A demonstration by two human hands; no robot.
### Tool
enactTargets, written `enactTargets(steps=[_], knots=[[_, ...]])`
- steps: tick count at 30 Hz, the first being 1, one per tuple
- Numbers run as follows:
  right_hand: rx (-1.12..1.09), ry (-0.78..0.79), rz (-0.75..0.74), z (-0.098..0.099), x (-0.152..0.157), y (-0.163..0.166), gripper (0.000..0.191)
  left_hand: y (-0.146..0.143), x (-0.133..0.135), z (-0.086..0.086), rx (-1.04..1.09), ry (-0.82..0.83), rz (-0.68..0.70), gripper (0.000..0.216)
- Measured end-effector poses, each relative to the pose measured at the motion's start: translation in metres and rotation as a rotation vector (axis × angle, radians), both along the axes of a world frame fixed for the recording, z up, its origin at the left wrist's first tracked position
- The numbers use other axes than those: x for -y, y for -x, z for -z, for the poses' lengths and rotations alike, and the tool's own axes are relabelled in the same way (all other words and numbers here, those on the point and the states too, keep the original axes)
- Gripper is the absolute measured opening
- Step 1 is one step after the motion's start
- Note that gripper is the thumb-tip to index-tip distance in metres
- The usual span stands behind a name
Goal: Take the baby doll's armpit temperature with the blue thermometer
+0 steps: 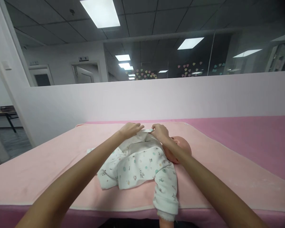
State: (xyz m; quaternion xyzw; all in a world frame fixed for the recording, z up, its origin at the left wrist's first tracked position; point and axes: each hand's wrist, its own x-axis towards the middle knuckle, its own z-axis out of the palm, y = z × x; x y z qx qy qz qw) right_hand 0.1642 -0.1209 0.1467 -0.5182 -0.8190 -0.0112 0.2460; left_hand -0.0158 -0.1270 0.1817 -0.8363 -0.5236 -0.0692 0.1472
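Note:
A baby doll [180,146] lies on its side on a pink blanket [49,164], head to the right. It wears a white patterned baby garment [142,164]. Both my arms reach over it to the garment's far edge. My left hand [130,129] rests there with fingers stretched toward a small white fabric strip [147,130]. My right hand [160,132] is closed in a pinch on the other end of that strip. One sleeve [166,196] hangs toward the table's near edge.
The blanket covers a table with a darker pink cover [251,139]. A low white partition wall [156,98] with glass above runs behind it. A dark desk [4,115] stands at the far left beyond an opening.

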Motion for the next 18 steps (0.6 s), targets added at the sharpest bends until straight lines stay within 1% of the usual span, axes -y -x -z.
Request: enactTargets(steps=[3,5,6,7,9,10,11,12,13,14,15,16,18], knots=[[0.005,-0.025,-0.027,-0.001,0.003,-0.013,0.028,0.027,0.009,-0.009,0.055,-0.021,-0.085,0.033],[0.012,-0.033,-0.052,0.002,0.007,-0.021,0.02,0.04,0.022,-0.02,0.11,0.054,-0.137,0.023],[0.028,-0.039,-0.081,0.005,0.01,-0.025,0.016,0.044,0.029,-0.026,0.149,0.144,-0.152,0.017],[0.052,-0.048,-0.124,0.008,0.013,-0.028,0.015,0.046,0.036,-0.031,0.192,0.302,-0.168,0.014],[0.11,-0.067,-0.233,0.015,0.018,-0.036,0.019,0.046,0.046,-0.037,0.287,0.657,-0.191,0.022],[0.124,-0.077,-0.283,0.017,0.019,-0.04,0.022,0.044,0.047,-0.037,0.333,0.788,-0.198,0.027],[0.119,-0.081,-0.315,0.019,0.019,-0.045,0.025,0.041,0.046,-0.034,0.364,0.852,-0.199,0.031],[0.086,-0.078,-0.318,0.021,0.018,-0.05,0.027,0.037,0.041,-0.029,0.384,0.831,-0.203,0.031],[0.033,-0.068,-0.297,0.022,0.016,-0.055,0.027,0.033,0.033,-0.021,0.382,0.748,-0.2,0.029],[-0.034,-0.05,-0.257,0.023,0.012,-0.06,0.026,0.029,0.023,-0.011,0.353,0.599,-0.203,0.026],[-0.107,-0.025,-0.206,0.024,0.008,-0.065,0.024,0.025,0.012,0.001,0.347,0.414,-0.235,0.025],[-0.175,0.008,-0.157,0.025,0.004,-0.071,0.024,0.021,0.001,0.014,0.358,0.326,-0.258,0.028],[-0.279,0.066,-0.098,0.029,-0.005,-0.08,0.027,0.014,-0.02,0.041,0.381,0.226,-0.278,0.034]])
